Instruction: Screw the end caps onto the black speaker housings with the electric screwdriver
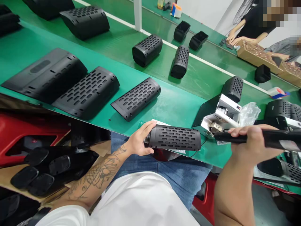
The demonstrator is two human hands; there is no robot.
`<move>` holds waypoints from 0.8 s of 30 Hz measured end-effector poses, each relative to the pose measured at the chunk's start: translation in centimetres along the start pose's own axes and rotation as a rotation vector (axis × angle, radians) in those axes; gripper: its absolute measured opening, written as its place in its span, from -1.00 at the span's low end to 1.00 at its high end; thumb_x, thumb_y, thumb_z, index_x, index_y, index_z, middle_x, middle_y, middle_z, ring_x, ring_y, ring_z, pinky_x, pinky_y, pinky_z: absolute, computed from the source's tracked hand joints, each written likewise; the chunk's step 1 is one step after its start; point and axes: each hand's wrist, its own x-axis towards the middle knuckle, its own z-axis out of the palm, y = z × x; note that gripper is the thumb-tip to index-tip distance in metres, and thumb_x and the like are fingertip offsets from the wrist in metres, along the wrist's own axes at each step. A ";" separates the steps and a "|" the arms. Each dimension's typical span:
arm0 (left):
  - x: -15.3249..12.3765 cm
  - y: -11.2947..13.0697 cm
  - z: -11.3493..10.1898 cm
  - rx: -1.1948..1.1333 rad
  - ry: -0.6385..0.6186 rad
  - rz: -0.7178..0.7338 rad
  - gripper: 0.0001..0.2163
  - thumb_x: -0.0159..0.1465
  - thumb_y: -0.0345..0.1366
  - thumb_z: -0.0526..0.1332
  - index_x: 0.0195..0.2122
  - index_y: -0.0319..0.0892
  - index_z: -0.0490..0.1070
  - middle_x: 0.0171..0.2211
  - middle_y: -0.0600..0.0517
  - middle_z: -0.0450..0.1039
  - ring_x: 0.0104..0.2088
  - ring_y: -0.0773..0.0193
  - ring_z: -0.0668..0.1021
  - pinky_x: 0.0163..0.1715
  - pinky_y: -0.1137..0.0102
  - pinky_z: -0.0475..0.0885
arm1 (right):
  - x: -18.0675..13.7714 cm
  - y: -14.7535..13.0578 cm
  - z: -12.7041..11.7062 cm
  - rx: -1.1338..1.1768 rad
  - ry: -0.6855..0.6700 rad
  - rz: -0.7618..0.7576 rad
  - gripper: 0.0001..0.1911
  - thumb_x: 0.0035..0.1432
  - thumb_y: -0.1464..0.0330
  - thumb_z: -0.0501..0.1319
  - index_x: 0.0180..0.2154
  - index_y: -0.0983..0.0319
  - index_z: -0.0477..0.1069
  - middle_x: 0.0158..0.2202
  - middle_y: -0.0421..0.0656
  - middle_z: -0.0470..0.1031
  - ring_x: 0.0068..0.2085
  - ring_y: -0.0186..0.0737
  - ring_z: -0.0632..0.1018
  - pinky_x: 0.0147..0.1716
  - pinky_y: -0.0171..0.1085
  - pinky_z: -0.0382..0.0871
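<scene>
My left hand (140, 139) grips the left end of a black perforated speaker shell (175, 137), which lies across the near edge of the green bench (174, 106). My right hand (252, 139) is wrapped round a black power screwdriver (275, 138) held level, its tip pointing left towards the shell's right end. A white and metal fixture (219, 119) stands just behind the tool's tip.
Several black perforated shells (137, 98) lie in a row on the bench, more on the belt (147, 49) behind. A carton of black oval parts (39, 169) sits at my left. Another person's hands (235, 39) work at cardboard boxes (256, 55) far right.
</scene>
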 end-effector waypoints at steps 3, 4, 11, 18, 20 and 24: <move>0.0 -0.1 0.2 0.009 -0.006 -0.025 0.19 0.37 0.42 0.53 0.82 -0.03 0.06 0.60 -0.42 0.38 0.55 -0.53 0.57 0.54 -0.32 0.59 | 0.3 -0.6 -0.6 0.145 0.025 -0.114 -0.83 -0.02 0.22 0.39 -0.45 0.09 0.43 -0.62 -0.38 0.44 -0.67 -0.28 0.40 -0.64 -0.17 0.54; 0.1 -0.1 0.2 0.014 -0.013 -0.034 0.20 0.35 0.39 0.56 0.82 -0.01 0.06 0.61 -0.42 0.37 0.55 -0.53 0.57 0.53 -0.34 0.58 | 0.5 -0.5 -0.8 0.171 0.046 -0.138 -0.83 -0.01 0.20 0.39 -0.40 0.08 0.45 -0.62 -0.39 0.44 -0.68 -0.27 0.38 -0.66 -0.17 0.51; 0.4 0.1 -0.2 -0.026 0.001 -0.012 0.09 0.48 0.50 0.34 0.80 -0.05 0.11 0.57 -0.44 0.41 0.55 -0.50 0.56 0.50 -0.33 0.59 | 1.7 2.3 -1.3 0.172 0.167 -0.163 -0.74 0.01 0.13 0.39 -0.28 0.04 0.45 -0.64 -0.44 0.39 -0.69 -0.25 0.31 -0.75 -0.23 0.34; 0.5 0.4 -0.1 0.006 0.109 -0.051 -0.12 0.63 0.41 0.16 0.75 -0.10 0.27 0.48 -0.40 0.54 0.48 -0.37 0.63 0.49 -0.24 0.60 | 1.8 3.3 -1.7 0.184 0.220 -0.131 -0.78 -0.01 0.18 0.34 -0.27 0.05 0.44 -0.63 -0.44 0.38 -0.68 -0.27 0.30 -0.72 -0.25 0.36; 0.6 0.4 -0.1 0.005 0.108 -0.038 -0.12 0.63 0.39 0.17 0.74 -0.11 0.28 0.48 -0.40 0.55 0.49 -0.37 0.63 0.47 -0.23 0.62 | 1.8 3.5 -1.6 0.169 0.228 -0.170 -0.78 -0.02 0.18 0.34 -0.28 0.05 0.46 -0.64 -0.43 0.39 -0.70 -0.25 0.29 -0.74 -0.24 0.33; 0.8 0.3 -0.1 0.008 0.098 -0.007 -0.12 0.61 0.39 0.19 0.74 -0.10 0.29 0.46 -0.41 0.57 0.47 -0.39 0.65 0.42 -0.26 0.65 | 1.7 3.7 -1.4 0.141 0.242 -0.230 -0.81 -0.01 0.17 0.33 -0.32 0.06 0.45 -0.65 -0.42 0.40 -0.71 -0.25 0.31 -0.74 -0.23 0.31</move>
